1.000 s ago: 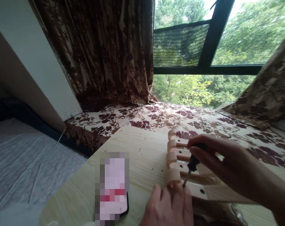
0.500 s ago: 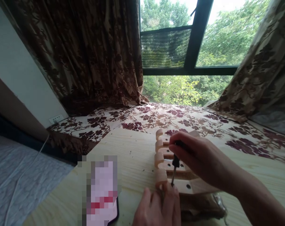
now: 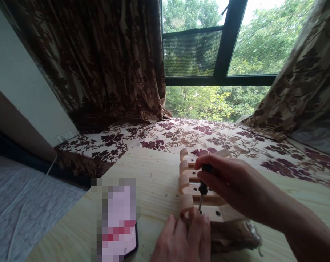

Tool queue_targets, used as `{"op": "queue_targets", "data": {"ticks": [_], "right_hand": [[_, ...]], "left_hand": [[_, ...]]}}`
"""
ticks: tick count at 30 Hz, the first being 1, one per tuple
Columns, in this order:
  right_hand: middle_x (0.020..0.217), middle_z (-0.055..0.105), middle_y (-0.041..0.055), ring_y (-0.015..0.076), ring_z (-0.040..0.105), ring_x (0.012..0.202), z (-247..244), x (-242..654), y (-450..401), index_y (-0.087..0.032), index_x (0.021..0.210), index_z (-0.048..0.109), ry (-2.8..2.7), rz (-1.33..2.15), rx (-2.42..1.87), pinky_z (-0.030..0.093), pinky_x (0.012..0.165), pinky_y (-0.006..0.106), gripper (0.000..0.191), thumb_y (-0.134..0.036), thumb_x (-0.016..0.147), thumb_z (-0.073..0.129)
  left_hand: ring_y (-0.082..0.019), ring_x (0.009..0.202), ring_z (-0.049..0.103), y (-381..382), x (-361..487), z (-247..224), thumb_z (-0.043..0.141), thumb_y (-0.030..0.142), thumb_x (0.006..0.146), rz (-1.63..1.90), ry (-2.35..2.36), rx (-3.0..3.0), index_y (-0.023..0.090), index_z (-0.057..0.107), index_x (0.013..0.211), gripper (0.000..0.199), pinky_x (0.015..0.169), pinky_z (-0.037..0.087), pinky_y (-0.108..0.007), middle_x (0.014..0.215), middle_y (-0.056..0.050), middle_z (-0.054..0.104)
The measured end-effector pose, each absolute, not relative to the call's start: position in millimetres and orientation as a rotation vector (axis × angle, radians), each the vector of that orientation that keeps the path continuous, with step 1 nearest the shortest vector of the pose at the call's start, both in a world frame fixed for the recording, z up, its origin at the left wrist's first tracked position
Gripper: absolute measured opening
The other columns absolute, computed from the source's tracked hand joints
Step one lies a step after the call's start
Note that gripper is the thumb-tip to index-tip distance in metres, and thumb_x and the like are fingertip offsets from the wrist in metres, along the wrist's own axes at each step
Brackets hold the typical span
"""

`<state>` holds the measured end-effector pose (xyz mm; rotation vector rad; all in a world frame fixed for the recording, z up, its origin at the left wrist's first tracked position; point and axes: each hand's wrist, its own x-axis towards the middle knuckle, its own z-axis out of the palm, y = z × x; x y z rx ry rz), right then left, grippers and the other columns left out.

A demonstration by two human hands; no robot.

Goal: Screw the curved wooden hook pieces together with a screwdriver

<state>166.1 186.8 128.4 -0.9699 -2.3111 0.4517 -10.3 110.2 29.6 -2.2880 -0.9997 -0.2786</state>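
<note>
My right hand (image 3: 222, 174) is closed around the black handle of a screwdriver (image 3: 203, 187), which stands nearly upright. Its metal shaft reaches down to a dark screw at the near end of a pale wooden hook rack (image 3: 187, 203). Several curved hooks line the rack's left side, and dark screws show in its slats. My left hand (image 3: 184, 236) grips the rack's nearest piece, with its fingertips close to the screwdriver tip. What lies under those fingers is hidden. A brown, plastic-wrapped bundle (image 3: 233, 235) lies under the rack's near side, beside my left hand.
A phone (image 3: 131, 240), mostly blurred out, lies on the light wooden table (image 3: 151, 196) to the left. Small dark specks dot the tabletop. Beyond it are a floral cloth (image 3: 186, 136), patterned curtains (image 3: 121, 65) and a window (image 3: 222, 76).
My right hand has shifted slightly and its grip on the screwdriver handle has turned a little. My left hand stays on the near piece. The whole view has moved slightly.
</note>
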Motion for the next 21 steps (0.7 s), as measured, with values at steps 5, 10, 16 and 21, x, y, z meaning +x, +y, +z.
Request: {"op": "queue_targets", "data": {"ticks": [5, 10, 16, 21], "right_hand": [[0.065, 0.058, -0.0013, 0.0124, 0.049, 0.057, 119, 167, 196, -0.022, 0.084, 0.055, -2.268, 0.404, -1.089, 0.036, 0.051, 0.025, 0.026, -0.043, 0.093, 0.044], [0.065, 0.060, 0.0002, 0.0128, 0.051, 0.054, 116, 168, 201, -0.021, 0.087, 0.060, -2.279, 0.322, -1.105, 0.038, 0.049, 0.025, 0.030, -0.047, 0.092, 0.044], [0.080, 0.069, 0.0035, 0.0151, 0.061, 0.063, 128, 160, 189, -0.023, 0.093, 0.064, -2.358, 0.352, -0.963, 0.043, 0.049, 0.024, 0.027, -0.043, 0.092, 0.047], [0.069, 0.066, 0.0027, 0.0143, 0.059, 0.056, 125, 158, 196, -0.020, 0.083, 0.064, -2.313, 0.275, -1.032, 0.043, 0.046, 0.025, 0.034, -0.047, 0.091, 0.045]], "left_hand": [[-0.017, 0.078, 0.063, 109, -8, 29, 0.050, 0.015, 0.089, -0.251, -0.954, -2.268, 0.014, 0.049, 0.120, 0.032, 0.071, 0.048, -0.031, 0.113, -0.012, 0.063], [-0.014, 0.076, 0.062, 109, -5, 27, 0.049, 0.016, 0.091, -0.260, -0.979, -2.229, 0.015, 0.050, 0.118, 0.028, 0.070, 0.047, -0.030, 0.110, -0.009, 0.063], [-0.014, 0.072, 0.061, 112, -1, 22, 0.050, 0.019, 0.091, -0.386, -0.965, -2.109, 0.013, 0.054, 0.114, 0.024, 0.070, 0.046, -0.031, 0.100, -0.007, 0.064], [-0.014, 0.072, 0.060, 110, 2, 15, 0.048, 0.016, 0.091, -0.379, -1.023, -2.122, 0.014, 0.055, 0.114, 0.025, 0.070, 0.047, -0.031, 0.100, -0.006, 0.064]]}}
